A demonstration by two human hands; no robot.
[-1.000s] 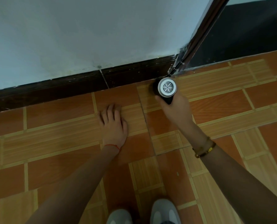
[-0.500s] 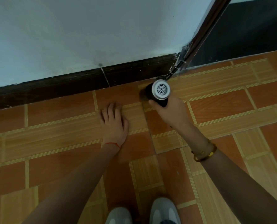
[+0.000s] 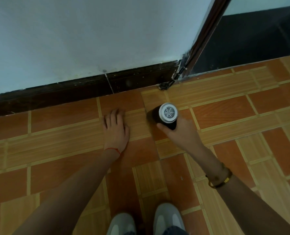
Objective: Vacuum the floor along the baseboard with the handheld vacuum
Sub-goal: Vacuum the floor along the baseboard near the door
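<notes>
My right hand is wrapped around the handheld vacuum, a black cylinder whose white vented end cap faces up at me. Its nozzle end points down at the orange tiled floor and is hidden under the body. The vacuum stands a short way out from the dark brown baseboard, which runs along the foot of the pale wall. My left hand rests flat on the floor, palm down and fingers apart, just left of the vacuum and holding nothing.
A dark door frame slants down to the floor right of the baseboard's end, with a small dark clump at its foot. Behind it is a dark panel. My two grey shoes stand at the bottom edge.
My right hand has drawn the vacuum away from the corner by the door frame, leftward and back toward me, uncovering the dark clump there. My left hand has stayed flat in place.
</notes>
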